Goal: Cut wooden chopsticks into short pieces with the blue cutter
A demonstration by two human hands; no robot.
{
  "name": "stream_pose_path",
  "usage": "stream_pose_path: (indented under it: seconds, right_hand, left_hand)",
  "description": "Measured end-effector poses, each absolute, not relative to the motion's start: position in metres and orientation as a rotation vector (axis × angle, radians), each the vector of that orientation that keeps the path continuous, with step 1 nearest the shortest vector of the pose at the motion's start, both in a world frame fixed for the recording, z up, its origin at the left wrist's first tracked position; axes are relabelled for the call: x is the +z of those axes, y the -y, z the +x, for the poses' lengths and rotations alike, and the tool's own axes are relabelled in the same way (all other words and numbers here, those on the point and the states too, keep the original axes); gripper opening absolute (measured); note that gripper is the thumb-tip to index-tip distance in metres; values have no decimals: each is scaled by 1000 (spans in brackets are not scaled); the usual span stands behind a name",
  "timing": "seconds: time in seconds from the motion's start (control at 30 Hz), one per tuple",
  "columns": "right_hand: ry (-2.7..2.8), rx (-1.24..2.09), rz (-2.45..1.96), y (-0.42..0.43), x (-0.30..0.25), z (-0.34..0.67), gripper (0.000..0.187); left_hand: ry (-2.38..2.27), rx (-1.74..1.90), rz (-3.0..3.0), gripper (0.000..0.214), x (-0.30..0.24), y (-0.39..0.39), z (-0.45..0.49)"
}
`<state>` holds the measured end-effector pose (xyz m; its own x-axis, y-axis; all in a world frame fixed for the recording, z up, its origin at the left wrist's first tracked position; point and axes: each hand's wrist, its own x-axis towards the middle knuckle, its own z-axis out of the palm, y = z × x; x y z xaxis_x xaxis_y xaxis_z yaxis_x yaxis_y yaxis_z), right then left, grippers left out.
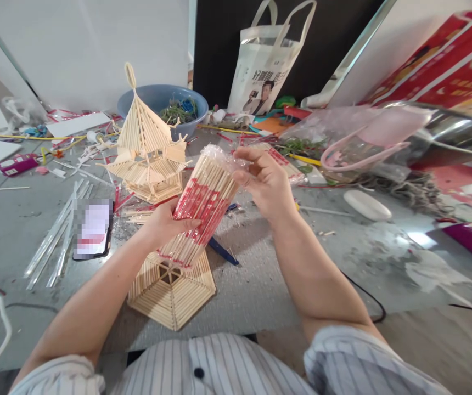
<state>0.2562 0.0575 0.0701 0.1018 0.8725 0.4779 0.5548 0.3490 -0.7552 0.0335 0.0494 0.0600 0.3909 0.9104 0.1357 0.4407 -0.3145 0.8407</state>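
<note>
Above the middle of the grey worktop, just in front of the person's chest, a pack of sticks is held slanting, its lower end towards the body and its upper end away. The left hand takes it low down, fingers curled round the back and the thumb laid across the red print. That grip seems to carry the weight and keep the loose sticks from sliding apart. The right hand is at the upper end, its fingers pinching the crumpled clear wrapper where it stands proud of the stick tips. The slant probably turns that end up where this hand can get at it.

Directly below the pack lies a flat hexagonal frame of sticks, close to the body and within easy reach of both hands. A blue tool lies just beside it, partly hidden by the pack. Farther back stands a stick pagoda, upright and apart from the hands, likely set there out of harm's way. A phone lies face up to the left, near long clear strips. A blue bowl and a white tote bag stand at the far edge
</note>
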Motion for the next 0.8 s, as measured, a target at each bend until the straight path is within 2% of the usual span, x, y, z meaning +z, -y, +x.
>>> stream_pose_path:
  seconds: [0.07,0.17,0.3,0.47,0.6,0.8]
  right_hand:
    - [1666,201,-1378,-55,71,257,39]
    - [1750,-33,-1440,-53,68,254,25]
    - [1766,-169,-1554,-52,60,246,31]
    - [1753,-202,-1545,-50,59,238,31]
    - [1881,-140,-1426,-50,60,235,21]
    - [2000,-107,-1533,-61,56,239,15]
  left_hand:
    - [-1135,757,1804,41,62,-48,33]
    - [-1088,717,1755,37,61,-47,31]
    - [-992,697,1742,31,57,-49,29]
    - [-1079,759,1774,23,55,-48,32]
    - [-1218,786,1908,25,54,-46,34]
    - [-1241,702,2000,28,52,-47,33]
